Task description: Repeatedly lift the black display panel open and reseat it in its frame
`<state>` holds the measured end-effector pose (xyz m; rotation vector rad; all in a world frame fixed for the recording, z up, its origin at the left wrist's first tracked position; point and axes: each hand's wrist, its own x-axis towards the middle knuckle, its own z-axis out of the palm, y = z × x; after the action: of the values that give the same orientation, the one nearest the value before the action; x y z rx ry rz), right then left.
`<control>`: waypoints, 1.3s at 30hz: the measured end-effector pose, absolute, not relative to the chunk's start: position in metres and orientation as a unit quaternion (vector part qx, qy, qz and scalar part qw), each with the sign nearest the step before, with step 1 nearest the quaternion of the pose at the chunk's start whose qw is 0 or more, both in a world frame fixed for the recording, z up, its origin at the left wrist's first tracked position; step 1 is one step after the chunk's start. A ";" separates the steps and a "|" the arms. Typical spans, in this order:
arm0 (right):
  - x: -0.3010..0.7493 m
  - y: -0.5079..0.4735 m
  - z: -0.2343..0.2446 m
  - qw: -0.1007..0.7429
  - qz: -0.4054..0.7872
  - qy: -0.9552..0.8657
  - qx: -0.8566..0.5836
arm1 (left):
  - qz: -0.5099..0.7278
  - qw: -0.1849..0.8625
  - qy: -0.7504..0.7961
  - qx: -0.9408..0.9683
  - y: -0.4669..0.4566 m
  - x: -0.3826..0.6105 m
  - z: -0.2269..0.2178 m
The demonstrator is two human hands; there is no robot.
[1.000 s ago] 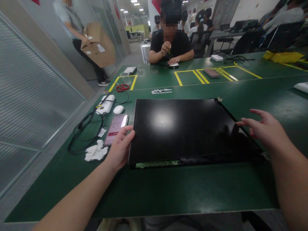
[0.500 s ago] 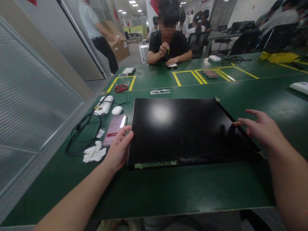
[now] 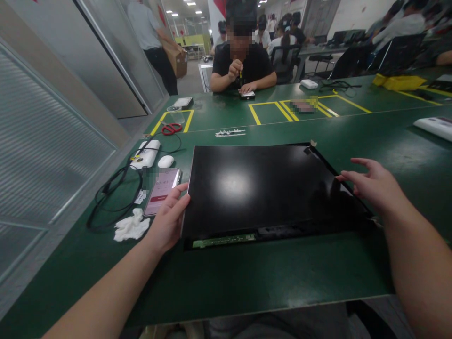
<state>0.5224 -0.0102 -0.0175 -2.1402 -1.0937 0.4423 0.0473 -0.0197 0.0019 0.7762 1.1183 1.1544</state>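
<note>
A black LCD screen panel (image 3: 254, 188) lies flat-wise before me over a dark frame, whose back right corner shows past the panel. A green circuit board strip (image 3: 224, 240) runs along the near edge. My left hand (image 3: 171, 217) grips the panel's left edge, thumb on top and fingers at the side; that edge looks slightly raised. At the right edge, my right hand (image 3: 370, 182) holds the rim with its fingertips, one finger stretched out above. Its grip is partly hidden.
Left of the panel are a phone (image 3: 162, 192), crumpled tissue (image 3: 132, 225), a white oval case (image 3: 165, 161), a white device (image 3: 145, 154), black cable (image 3: 92, 207) and red scissors (image 3: 172, 129). White strips (image 3: 230, 133) lie behind. A person (image 3: 243, 70) works across the green table (image 3: 282, 278).
The panel has lifted a little at its left and shifted from the frame, so more of the frame shows. Both hands keep their places at its edges. The view has swung slightly right.
</note>
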 end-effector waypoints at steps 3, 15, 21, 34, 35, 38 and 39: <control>0.518 -0.011 -0.014 0.351 0.190 -0.397 -0.827 | 0.506 0.625 0.491 0.335 -0.019 0.048 0.001; 0.508 -0.012 -0.004 0.339 0.188 -0.392 -0.834 | 0.502 0.623 0.493 0.341 -0.018 0.051 0.004; 0.507 -0.012 -0.003 0.334 0.174 -0.399 -0.836 | 0.498 0.624 0.491 0.348 -0.017 0.049 0.002; 0.515 -0.011 -0.006 0.272 0.151 -0.426 -0.850 | 0.503 0.625 0.496 0.333 -0.017 0.049 0.001; 0.515 -0.011 -0.006 0.268 0.150 -0.425 -0.852 | 0.503 0.625 0.495 0.334 -0.016 0.049 0.001; 0.515 -0.011 -0.005 0.264 0.154 -0.421 -0.854 | 0.500 0.625 0.491 0.344 -0.016 0.047 -0.001; 0.514 -0.011 -0.005 0.263 0.155 -0.420 -0.855 | 0.498 0.625 0.490 0.348 -0.016 0.046 -0.002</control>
<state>0.5142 -0.0106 -0.0049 -2.3121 -1.1352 0.4195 0.0462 -0.0157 -0.0016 0.7995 1.1241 1.1422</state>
